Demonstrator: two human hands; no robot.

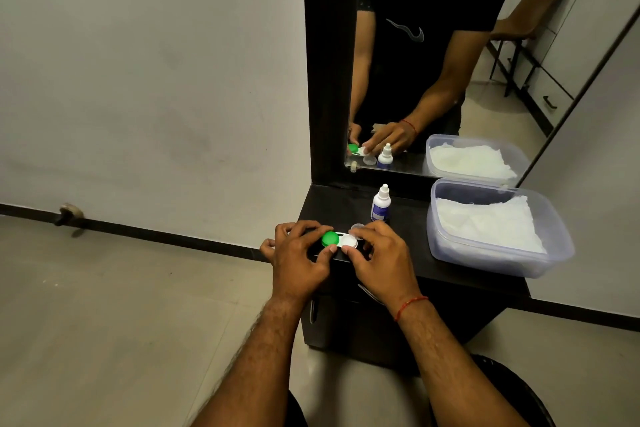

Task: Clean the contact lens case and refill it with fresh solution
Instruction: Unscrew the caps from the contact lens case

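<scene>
A white contact lens case lies on the dark cabinet top. Its left well carries a green cap; the right well shows a white top. My left hand grips the case around the green cap with thumb and fingers. My right hand holds the case's right end, fingertips on the white well. A loose clear cap rests just behind the case. The solution bottle, white with a blue label and white nozzle cap, stands upright behind my hands.
A clear plastic tub with white tissue inside sits on the right of the cabinet top. A mirror stands at the back and reflects the scene. A wall is on the left, tiled floor below.
</scene>
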